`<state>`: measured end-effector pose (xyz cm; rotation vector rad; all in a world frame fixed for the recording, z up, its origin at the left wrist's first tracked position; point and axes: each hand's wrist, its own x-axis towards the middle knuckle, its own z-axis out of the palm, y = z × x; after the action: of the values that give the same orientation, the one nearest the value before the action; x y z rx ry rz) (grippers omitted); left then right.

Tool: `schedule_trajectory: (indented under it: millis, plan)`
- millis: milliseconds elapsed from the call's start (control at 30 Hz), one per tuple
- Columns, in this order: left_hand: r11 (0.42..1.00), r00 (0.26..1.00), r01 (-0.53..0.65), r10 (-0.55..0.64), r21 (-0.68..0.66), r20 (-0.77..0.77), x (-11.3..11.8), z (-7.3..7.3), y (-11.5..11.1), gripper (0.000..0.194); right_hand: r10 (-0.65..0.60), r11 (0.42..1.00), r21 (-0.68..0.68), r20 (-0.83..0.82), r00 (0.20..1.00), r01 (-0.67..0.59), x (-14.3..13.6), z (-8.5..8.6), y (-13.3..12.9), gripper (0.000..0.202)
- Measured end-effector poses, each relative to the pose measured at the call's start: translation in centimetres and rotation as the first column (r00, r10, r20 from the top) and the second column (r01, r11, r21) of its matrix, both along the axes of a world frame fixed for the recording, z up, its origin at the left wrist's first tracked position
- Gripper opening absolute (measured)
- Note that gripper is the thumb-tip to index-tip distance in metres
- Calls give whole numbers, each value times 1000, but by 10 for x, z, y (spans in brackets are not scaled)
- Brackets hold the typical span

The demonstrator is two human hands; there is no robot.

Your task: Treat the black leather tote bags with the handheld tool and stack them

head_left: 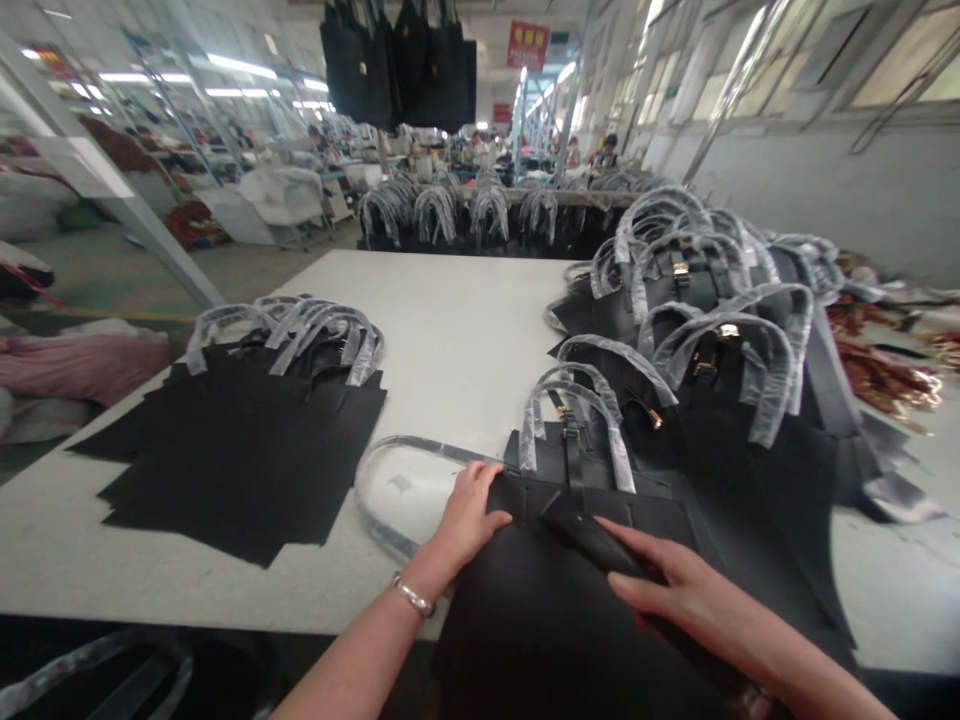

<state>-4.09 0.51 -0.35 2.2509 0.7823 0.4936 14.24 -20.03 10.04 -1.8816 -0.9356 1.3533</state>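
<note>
A black bag panel (525, 590) lies before me at the table's front edge, with a buckled strap (574, 460) at its top and an upright plastic-wrapped handle (577, 385) behind it. My left hand (469, 515) grips the panel's upper left corner, thumb on the front and fingers at the top edge. Another wrapped handle (367, 500) loops out to the left of that hand. In my right hand (667, 580) is a dark elongated handheld tool (592, 540); its narrow tip points at the panel just below the strap. The tool's exact kind is unclear.
A stack of black panels with wrapped handles (247, 450) lies on the left of the white table (450, 310). More bag pieces (697, 290) are heaped at right. Finished-looking black bags (397, 65) hang overhead. Beyond the table stands a row of wrapped handles (491, 210).
</note>
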Motion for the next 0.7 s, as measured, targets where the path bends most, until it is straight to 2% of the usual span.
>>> schedule_trajectory:
  millis: [100, 200, 333, 400, 467, 567, 633, 700]
  plan:
    - [989, 999, 40, -36, -145, 32, -3, 1, 6, 62, 97, 993, -64, -46, 994, -99, -12, -2, 6, 65]
    - [974, 999, 45, -37, -220, 38, -4, 1, 10, 65, 96, 991, -81, -82, 992, -102, -22, -10, 23, 63]
    - [988, 998, 60, -55, -142, 40, -5, -5, 11, 63, 31, 999, 42, 77, 997, -34, -24, -18, 41, 65]
    - [993, 998, 55, -52, -107, 37, -6, -6, 10, 62, -52, 992, 123, 174, 983, 31, -19, -15, 41, 68]
    - [996, 999, 39, -38, -77, 21, -7, -3, 8, 59, -81, 990, 129, 204, 976, 55, -14, -9, 35, 71]
    - [1000, 998, -4, 2, -24, -65, -7, 9, 5, 51, 31, 998, 55, 168, 985, -41, -12, -7, 22, 72]
    - [998, 987, -61, 59, -10, -148, -6, 17, 3, 50, 107, 993, 26, 154, 982, -112, -14, -16, 16, 70]
    - [994, 973, -111, 107, -7, -203, -4, 21, 3, 54, 107, 992, 46, 176, 979, -117, -13, -34, 16, 71]
